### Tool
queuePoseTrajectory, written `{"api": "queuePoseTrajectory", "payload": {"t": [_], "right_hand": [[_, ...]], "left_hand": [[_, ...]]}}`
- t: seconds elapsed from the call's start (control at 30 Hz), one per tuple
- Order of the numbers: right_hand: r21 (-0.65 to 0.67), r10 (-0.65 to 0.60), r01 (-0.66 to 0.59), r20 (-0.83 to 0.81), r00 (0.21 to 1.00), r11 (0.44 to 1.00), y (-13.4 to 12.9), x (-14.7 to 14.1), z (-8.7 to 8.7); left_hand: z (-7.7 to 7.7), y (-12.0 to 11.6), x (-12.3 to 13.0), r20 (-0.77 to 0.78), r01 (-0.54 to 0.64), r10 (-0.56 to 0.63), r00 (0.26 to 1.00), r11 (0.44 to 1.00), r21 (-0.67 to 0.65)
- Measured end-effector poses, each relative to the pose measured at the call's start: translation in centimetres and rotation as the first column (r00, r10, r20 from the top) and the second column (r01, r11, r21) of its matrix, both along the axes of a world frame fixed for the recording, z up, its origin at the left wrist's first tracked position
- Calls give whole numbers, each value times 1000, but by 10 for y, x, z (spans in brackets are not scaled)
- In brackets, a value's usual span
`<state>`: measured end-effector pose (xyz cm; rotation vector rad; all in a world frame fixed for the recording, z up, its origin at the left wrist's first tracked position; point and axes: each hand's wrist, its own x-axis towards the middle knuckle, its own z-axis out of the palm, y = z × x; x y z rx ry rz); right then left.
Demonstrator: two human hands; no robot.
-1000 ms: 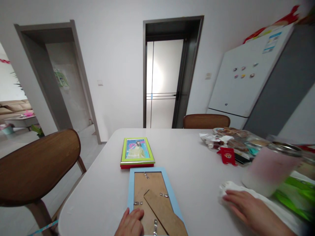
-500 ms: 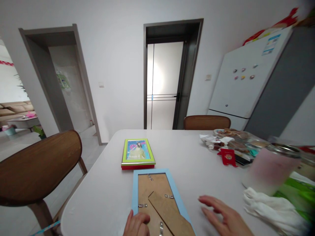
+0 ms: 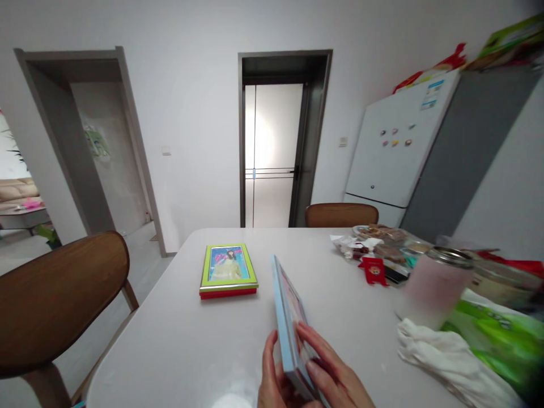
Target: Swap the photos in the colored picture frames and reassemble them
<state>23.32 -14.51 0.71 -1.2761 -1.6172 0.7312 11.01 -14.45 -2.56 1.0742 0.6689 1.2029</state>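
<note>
A light blue picture frame (image 3: 284, 323) stands on edge, tilted, above the near part of the white table (image 3: 178, 340). My left hand (image 3: 272, 371) grips its left side near the bottom. On its right face lie the fingers of my right hand (image 3: 334, 371), closed against the frame. The picture side faces right and is seen at a steep angle. Farther left, a green picture frame (image 3: 229, 265) showing a figure in a pale dress lies face up on a red frame (image 3: 228, 294).
At the right are a pink jar (image 3: 437, 289), a white cloth (image 3: 450, 351), a green packet (image 3: 501, 334), a red card (image 3: 374, 271) and bagged food (image 3: 386, 243). Wooden chairs stand at the left (image 3: 68, 294) and the far side (image 3: 342, 215).
The blue frame, earlier lying back side up, has been lifted and turned on edge. My right hand, earlier open and apart, has moved left and now holds it too. The view has shifted right.
</note>
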Motion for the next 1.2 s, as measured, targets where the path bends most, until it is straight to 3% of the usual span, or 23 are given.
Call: {"api": "queuePoseTrajectory", "payload": {"t": [0.17, 0.27, 0.4, 0.57, 0.7, 0.83, 1.0, 1.1, 1.2], "right_hand": [[82, -39, 5, 425, 904, 997, 4, 33, -33], [95, -100, 55, 574, 812, 994, 13, 52, -42], [134, -183, 125, 655, 733, 983, 31, 71, -45], [177, -216, 128, 700, 681, 976, 56, 87, -44], [201, -201, 80, 709, 676, 976, 69, 90, -44], [284, -226, 42, 656, 721, 958, 84, 51, -34], [265, -76, -145, 673, 736, 953, 122, -47, -12], [257, -64, -158, 683, 728, 953, 148, -89, -3], [242, -57, -157, 692, 720, 958, 154, -106, 2]], "left_hand": [[-10, 17, 8, 23, 92, -92, 995, 996, 12], [-18, 33, 11, -168, 96, -105, 980, 994, -58], [-14, 53, 21, -538, 0, 7, 843, 1000, 14], [-2, 66, 30, -613, -30, 106, 783, 991, 132], [-4, 73, 12, -625, -86, 138, 768, 990, 113], [-6, 97, -38, -593, -239, 199, 780, 971, 12], [-4, 122, -99, -487, -421, 293, 823, 890, -176], [-5, 117, -115, -389, -443, 328, 861, 859, -257], [-5, 107, -120, -279, -444, 366, 888, 839, -314]]}}
